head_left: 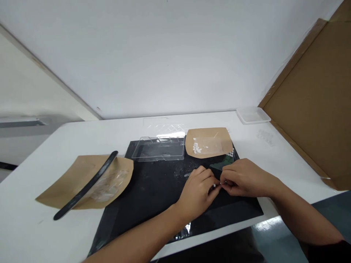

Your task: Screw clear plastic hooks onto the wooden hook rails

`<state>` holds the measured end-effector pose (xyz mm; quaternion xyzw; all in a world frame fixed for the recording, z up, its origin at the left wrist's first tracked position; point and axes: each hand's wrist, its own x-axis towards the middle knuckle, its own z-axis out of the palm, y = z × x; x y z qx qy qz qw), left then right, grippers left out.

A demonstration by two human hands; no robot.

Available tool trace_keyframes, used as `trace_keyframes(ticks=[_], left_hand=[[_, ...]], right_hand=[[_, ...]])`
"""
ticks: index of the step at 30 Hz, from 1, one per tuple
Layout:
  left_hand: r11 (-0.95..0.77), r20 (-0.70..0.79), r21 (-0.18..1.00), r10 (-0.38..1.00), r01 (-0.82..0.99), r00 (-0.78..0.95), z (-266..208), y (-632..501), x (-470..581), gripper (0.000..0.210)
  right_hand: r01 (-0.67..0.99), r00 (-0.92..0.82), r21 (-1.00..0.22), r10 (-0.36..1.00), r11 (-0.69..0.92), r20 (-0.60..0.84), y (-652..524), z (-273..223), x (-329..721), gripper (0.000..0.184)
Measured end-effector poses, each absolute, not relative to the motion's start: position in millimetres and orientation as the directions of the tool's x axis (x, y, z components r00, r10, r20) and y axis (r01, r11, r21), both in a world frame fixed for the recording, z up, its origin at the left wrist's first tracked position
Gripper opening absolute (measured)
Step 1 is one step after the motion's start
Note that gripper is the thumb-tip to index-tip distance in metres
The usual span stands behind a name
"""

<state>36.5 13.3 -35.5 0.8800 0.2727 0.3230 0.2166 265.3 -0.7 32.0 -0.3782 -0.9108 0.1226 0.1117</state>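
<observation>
Over the black mat [153, 197], my left hand [201, 188] and my right hand [242, 179] meet with their fingertips pinched together. A tiny white piece shows between the fingertips, too small to name. Just beyond my right hand lies a dark green sheet [221, 163] with rows of white dots [230, 153] on it. A small clear sliver [187, 175] rests on the mat beside my left hand. Behind the hands, a brown paper tray [208, 150] holds several small white pieces [196, 148] on a clear sheet.
A clear plastic case [160, 151] stands on the mat's far edge. At left, a brown paper tray [65, 179] holds clear plastic pieces [108, 186], with a black nail file [86, 188] across it. A shallow translucent container [253, 115] sits near the cardboard [315, 98] at right.
</observation>
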Motion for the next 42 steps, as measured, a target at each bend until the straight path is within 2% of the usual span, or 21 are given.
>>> trace_keyframes(ticks=[7,15,33,42], left_hand=[[-0.769,0.460,0.559,0.599,0.311,0.656,-35.9,15.6,35.5,0.007],[-0.771,0.477,0.558,0.601,0.307,0.642,-36.0,14.8,35.9,0.008],[-0.790,0.485,0.534,0.577,0.300,0.657,-34.9,15.7,36.0,0.010],[-0.772,0.467,0.560,0.594,0.302,0.655,-35.1,15.6,36.0,0.010]], right_hand=[[0.672,-0.684,-0.311,0.724,0.672,0.090,-1.2,34.0,265.7,0.005],[0.666,-0.663,-0.290,0.723,0.687,0.193,-2.3,32.0,269.4,0.004],[0.673,-0.667,-0.352,0.740,0.651,0.092,1.9,30.7,266.2,0.007],[0.666,-0.682,-0.389,0.731,0.637,0.031,1.0,34.8,267.5,0.003]])
